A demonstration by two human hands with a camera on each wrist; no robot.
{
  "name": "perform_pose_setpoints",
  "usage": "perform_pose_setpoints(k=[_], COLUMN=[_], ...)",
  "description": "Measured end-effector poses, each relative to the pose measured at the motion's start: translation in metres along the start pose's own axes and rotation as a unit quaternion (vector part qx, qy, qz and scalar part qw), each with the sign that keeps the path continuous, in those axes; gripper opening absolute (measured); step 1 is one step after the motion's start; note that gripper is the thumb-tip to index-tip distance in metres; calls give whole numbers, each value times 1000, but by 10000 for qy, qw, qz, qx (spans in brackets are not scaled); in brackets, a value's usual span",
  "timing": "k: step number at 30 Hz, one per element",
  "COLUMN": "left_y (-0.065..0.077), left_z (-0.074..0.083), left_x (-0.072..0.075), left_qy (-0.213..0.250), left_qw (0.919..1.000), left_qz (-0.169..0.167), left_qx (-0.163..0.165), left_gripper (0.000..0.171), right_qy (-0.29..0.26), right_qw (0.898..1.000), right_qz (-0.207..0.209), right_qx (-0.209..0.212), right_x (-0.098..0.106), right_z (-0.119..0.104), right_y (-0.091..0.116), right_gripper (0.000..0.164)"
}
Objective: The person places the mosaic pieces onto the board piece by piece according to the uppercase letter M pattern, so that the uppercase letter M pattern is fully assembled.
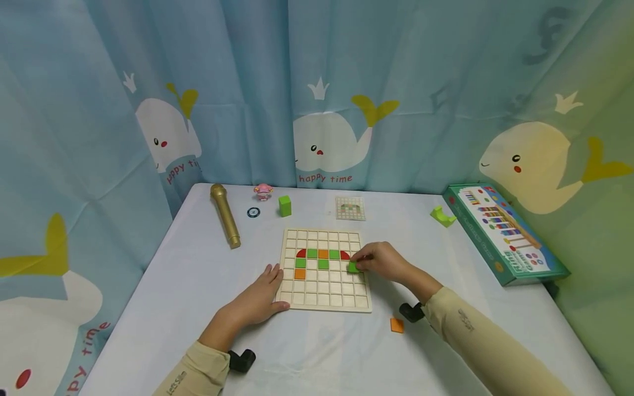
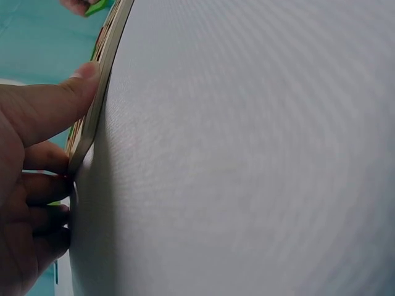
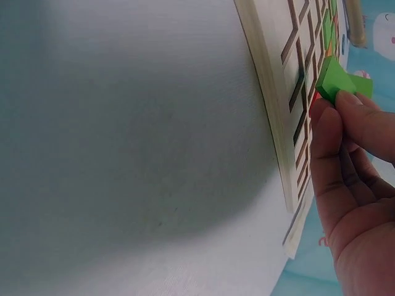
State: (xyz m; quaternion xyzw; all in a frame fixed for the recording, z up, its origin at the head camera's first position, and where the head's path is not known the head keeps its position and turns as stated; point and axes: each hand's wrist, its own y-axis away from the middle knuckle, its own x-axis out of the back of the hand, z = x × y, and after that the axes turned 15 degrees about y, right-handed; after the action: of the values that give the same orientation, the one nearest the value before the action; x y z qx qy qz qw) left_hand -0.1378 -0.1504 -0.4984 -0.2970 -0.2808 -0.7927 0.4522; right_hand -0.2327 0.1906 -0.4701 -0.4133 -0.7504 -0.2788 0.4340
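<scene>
A square wooden grid board (image 1: 324, 301) lies on the table with several red, green and orange tiles in its upper and middle cells. My right hand (image 1: 383, 259) pinches a green square tile (image 3: 336, 79) between thumb and fingers. It holds this tile tilted over the board's right side, just below a red rounded tile (image 1: 345, 256). My left hand (image 1: 257, 296) rests at the board's lower left corner. In the left wrist view its thumb (image 2: 58, 108) lies on the board's edge, with the other fingers alongside the corner.
An orange tile (image 1: 397, 325) lies near the right forearm. Behind the board is a small pattern card (image 1: 350, 209). A green block (image 1: 284, 206), pink figurine (image 1: 263, 191), round disc (image 1: 253, 212) and gold microphone (image 1: 225, 216) stand back left; a green curved block (image 1: 443, 216) and game box (image 1: 505, 231) are right.
</scene>
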Motion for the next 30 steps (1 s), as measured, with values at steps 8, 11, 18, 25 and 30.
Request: perform_pose_setpoints(k=[8,11,18,25,30], left_y=[0,0,1,1,1], left_z=[1,1,1,1,1], left_x=[0,0,0,1,1], left_qy=[39,33,9,19,28], left_qw=[10000,10000,10000,10000,10000], left_qz=[1,7,10,16,9], left_qx=[-12,-40,-48,-37,-33], left_gripper=[84,84,84,84,84], right_qy=[119,121,67,59,248], right_qw=[9999,9999,10000,9999,9996], right_qz=[41,15,-19,-142,-92], right_qx=[-105,-70,39,-10,23], right_x=[-4,-5,-6,-11,-13], right_z=[-2,-3,-4,-4,-6], right_y=[-10,-13,-18,-21,-21], right_gripper=[14,14,13,12,13])
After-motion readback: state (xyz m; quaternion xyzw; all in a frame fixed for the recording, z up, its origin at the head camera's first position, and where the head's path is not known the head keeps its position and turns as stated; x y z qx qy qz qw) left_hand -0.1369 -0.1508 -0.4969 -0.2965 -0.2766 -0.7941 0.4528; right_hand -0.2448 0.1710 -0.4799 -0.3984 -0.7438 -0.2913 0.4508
